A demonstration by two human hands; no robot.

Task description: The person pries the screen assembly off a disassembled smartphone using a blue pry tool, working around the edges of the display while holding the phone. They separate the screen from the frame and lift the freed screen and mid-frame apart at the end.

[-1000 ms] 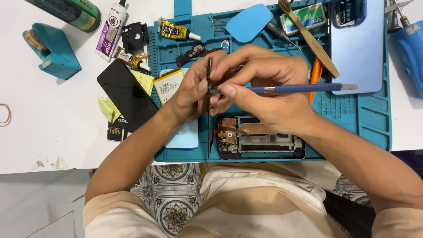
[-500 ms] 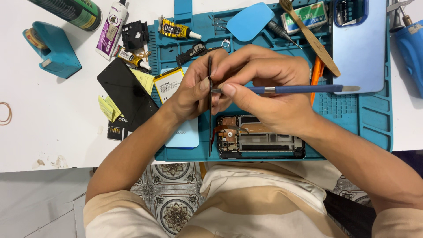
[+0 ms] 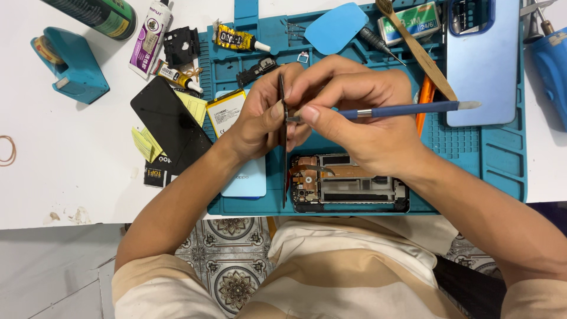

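Your left hand (image 3: 260, 121) pinches a thin dark panel (image 3: 283, 139) edge-on to the camera, so it reads as a narrow vertical strip in the middle of the frame, its lower end reaching down beside the opened phone frame (image 3: 349, 184). Your right hand (image 3: 360, 115) is closed around a blue-handled pick tool (image 3: 407, 109), fingers clenched near its metal tip, which meets the panel's edge between your two thumbs; the pale rear end of the tool points toward the right of the frame. Both sit over the teal work mat (image 3: 496, 159). The risk here is leverage: the panel is thin and held only by fingertips, so if you press the tip in too hard or twist it, the panel could flex and crack, or spring out of your pinch and drop onto the bare phone frame just below. The tip could also skid off the edge into your left thumb, since the thumb sits right beside the contact point. Glue tubes (image 3: 239, 40), a battery (image 3: 225, 112) and a black glass sheet (image 3: 168, 121) lie crowded at the left of the mat, so a slipped panel may land among them.
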